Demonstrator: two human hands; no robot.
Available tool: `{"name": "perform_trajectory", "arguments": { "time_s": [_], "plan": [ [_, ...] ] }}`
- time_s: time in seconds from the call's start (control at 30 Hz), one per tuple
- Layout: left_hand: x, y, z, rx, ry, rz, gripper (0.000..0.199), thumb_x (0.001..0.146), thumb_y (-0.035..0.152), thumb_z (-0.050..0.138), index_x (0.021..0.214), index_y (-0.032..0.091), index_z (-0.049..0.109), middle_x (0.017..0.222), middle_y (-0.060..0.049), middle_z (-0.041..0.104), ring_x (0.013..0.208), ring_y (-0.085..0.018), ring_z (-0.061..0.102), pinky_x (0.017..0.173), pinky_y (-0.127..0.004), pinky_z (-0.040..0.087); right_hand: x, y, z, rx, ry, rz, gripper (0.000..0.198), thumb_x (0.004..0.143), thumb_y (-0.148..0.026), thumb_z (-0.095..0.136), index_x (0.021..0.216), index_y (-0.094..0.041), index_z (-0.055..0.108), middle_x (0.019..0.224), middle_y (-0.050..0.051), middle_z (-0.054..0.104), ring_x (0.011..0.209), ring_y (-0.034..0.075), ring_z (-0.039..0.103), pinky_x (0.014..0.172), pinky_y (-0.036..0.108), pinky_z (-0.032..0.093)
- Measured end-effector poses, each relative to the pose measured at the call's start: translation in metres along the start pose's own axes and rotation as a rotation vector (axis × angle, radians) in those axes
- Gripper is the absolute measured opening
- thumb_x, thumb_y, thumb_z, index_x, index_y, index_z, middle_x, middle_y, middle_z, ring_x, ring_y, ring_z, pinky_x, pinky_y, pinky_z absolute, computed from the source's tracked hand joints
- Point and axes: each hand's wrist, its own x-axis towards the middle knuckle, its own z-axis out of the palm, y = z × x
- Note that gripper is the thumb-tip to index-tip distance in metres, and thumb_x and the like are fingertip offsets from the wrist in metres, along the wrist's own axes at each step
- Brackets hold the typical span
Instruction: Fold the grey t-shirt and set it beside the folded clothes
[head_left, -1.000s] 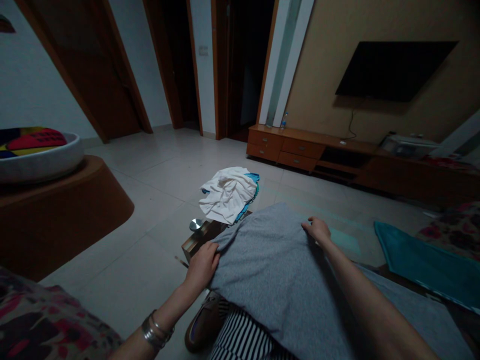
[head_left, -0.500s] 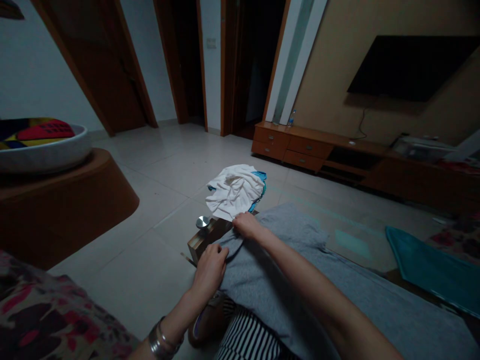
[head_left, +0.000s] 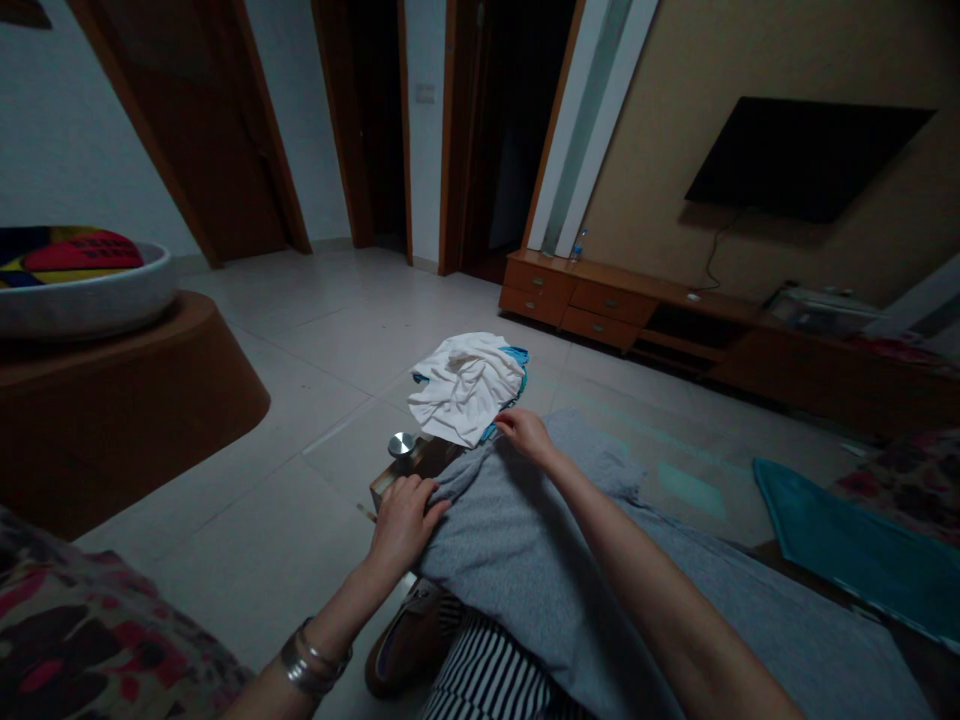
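A grey garment (head_left: pixel 517 530) lies spread over the low table in front of me. My left hand (head_left: pixel 405 515), with metal bangles at the wrist, rests at the garment's near left edge, by the table corner. Its fingers lie over the edge and the thumb stands apart from them, touching the grey cloth. Above the garment's far edge is my right hand (head_left: pixel 525 435), its fingertips pressed together. What they hold, if anything, I cannot make out. Just beyond those fingertips sits a heap of white cloth (head_left: pixel 469 385) with a blue cloth (head_left: pixel 517 355) showing under it.
A round metal fitting (head_left: pixel 401 446) is at the table's left corner. On the right lies a teal cloth (head_left: pixel 832 530). To the left, a wooden stand (head_left: pixel 217 370) carries a white basin (head_left: pixel 154 290). A TV cabinet (head_left: pixel 540 285) lines the far wall. Patterned upholstery (head_left: pixel 97 640) is at lower left.
My right hand has moved right and slightly up, away from the garment's left corner. My left hand has shifted a little left, its fingers loosened. The view has tilted slightly.
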Motion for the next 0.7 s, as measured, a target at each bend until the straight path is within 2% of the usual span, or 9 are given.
{"name": "perform_trajectory", "arguments": {
  "time_s": [0.1,0.2,0.3,0.5,0.63,0.7],
  "plan": [
    [0.014,-0.001,0.000,-0.028,-0.002,-0.061,0.023,0.091,0.037,0.047,0.096,0.021,0.062,0.094,-0.006,0.066,0.093,-0.022,0.057,0.083,-0.033,0.039,-0.011,0.027,-0.016,0.050,0.040,0.118,0.022,0.090,-0.026,0.052,0.097,-0.020,0.071,0.099,0.005,0.072,0.091,0.016,0.064,0.079,0.022,0.043],
    [0.027,-0.008,-0.002,0.007,0.001,-0.153,0.020,0.089,0.033,0.046,0.090,0.021,0.062,0.093,-0.006,0.066,0.092,-0.022,0.059,0.080,-0.031,0.040,-0.027,0.054,-0.028,0.009,0.046,0.269,0.022,0.089,-0.026,0.052,0.095,-0.022,0.073,0.099,0.003,0.073,0.091,0.015,0.064,0.079,0.021,0.044],
    [0.035,-0.017,0.000,0.046,-0.030,-0.185,0.018,0.086,0.033,0.048,0.081,0.020,0.058,0.093,-0.007,0.065,0.094,-0.023,0.059,0.078,-0.029,0.041,-0.052,0.086,-0.039,-0.042,0.074,0.425,0.023,0.087,-0.024,0.052,0.096,-0.021,0.073,0.100,0.005,0.073,0.094,0.017,0.065,0.080,0.022,0.044],
    [0.046,-0.025,0.007,-0.023,-0.223,-0.238,0.025,0.082,0.035,0.051,0.098,0.018,0.056,0.100,-0.009,0.066,0.092,-0.023,0.062,0.071,-0.028,0.042,-0.124,0.141,-0.061,-0.161,0.182,0.784,0.034,0.089,-0.028,0.044,0.106,-0.016,0.071,0.103,0.014,0.071,0.098,0.022,0.065,0.082,0.028,0.046],
    [0.058,-0.026,0.005,0.017,-0.317,-0.205,0.017,0.076,0.032,0.055,0.085,0.018,0.061,0.096,-0.008,0.067,0.091,-0.023,0.062,0.071,-0.027,0.042,-0.155,0.157,-0.067,-0.156,0.160,0.863,0.036,0.089,-0.039,0.046,0.095,-0.018,0.075,0.082,0.015,0.071,0.089,0.025,0.067,0.077,0.031,0.047],
    [0.067,-0.020,0.004,0.024,-0.312,-0.149,0.019,0.074,0.031,0.057,0.087,0.018,0.062,0.098,-0.009,0.067,0.093,-0.023,0.062,0.073,-0.027,0.043,-0.154,0.161,-0.065,-0.137,0.149,0.831,0.036,0.088,-0.041,0.049,0.097,-0.018,0.074,0.083,0.015,0.070,0.091,0.026,0.066,0.079,0.033,0.047]
  ]
}}
